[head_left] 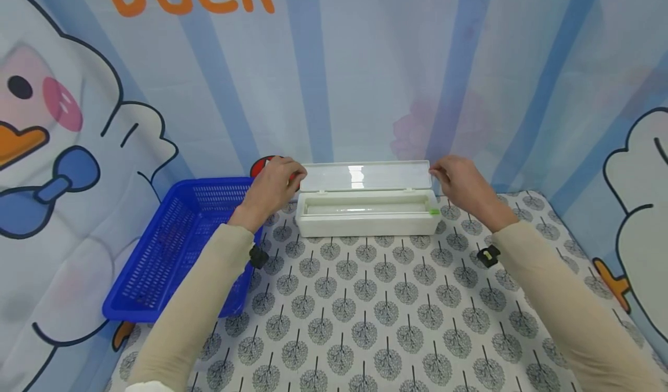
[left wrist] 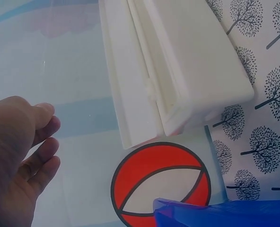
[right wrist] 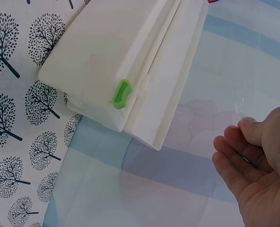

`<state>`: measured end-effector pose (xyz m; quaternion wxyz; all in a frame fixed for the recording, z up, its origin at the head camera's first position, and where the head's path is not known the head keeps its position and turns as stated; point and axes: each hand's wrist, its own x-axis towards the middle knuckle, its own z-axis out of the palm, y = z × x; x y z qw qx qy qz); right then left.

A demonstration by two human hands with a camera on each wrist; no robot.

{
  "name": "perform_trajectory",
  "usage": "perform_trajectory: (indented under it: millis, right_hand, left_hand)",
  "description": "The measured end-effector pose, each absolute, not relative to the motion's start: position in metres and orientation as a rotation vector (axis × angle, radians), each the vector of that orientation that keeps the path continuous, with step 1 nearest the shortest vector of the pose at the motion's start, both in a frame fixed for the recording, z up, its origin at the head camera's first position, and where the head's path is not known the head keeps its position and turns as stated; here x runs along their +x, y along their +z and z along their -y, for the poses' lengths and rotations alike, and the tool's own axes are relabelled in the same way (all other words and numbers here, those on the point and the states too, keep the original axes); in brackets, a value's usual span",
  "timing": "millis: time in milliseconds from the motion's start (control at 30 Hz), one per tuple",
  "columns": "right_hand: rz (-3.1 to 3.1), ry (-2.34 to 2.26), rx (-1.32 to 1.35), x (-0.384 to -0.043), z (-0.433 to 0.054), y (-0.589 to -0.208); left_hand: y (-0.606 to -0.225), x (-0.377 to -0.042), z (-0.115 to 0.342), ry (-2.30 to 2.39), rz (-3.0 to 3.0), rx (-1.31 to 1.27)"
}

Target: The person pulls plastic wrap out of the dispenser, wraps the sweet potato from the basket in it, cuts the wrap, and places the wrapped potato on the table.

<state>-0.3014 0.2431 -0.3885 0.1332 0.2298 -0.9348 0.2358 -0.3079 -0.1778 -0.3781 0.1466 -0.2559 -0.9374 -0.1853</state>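
Observation:
A long white cling film dispenser (head_left: 367, 225) stands at the back of the patterned tablecloth, its lid (head_left: 334, 178) tilted up and back. A small green cutter slider (right wrist: 122, 94) sits at the right end of its front edge. Past the lid's left end, my left hand (head_left: 273, 186) pinches the edge of a sheet of clear cling film, thumb against fingers. Beyond the lid's right end, my right hand (head_left: 461, 184) pinches the other side. The film is nearly invisible; only faint glints and creases show near the fingertips in both wrist views. What lies inside the dispenser is hard to make out.
A blue plastic basket (head_left: 180, 186) with slotted walls stands on the left, partly behind my left forearm. The tablecloth (head_left: 365, 311) printed with trees covers the table. A cartoon-printed curtain (head_left: 360, 79) hangs right behind the dispenser and along both sides.

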Motion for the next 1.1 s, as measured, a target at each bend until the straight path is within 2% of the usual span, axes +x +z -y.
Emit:
perform_trajectory:
  millis: [1100]
  right_hand:
    - [2.689, 0.674, 0.661, -0.3, -0.245, -0.359]
  left_hand:
    - [-0.348, -0.305, 0.18, -0.501, 2.655, -0.768]
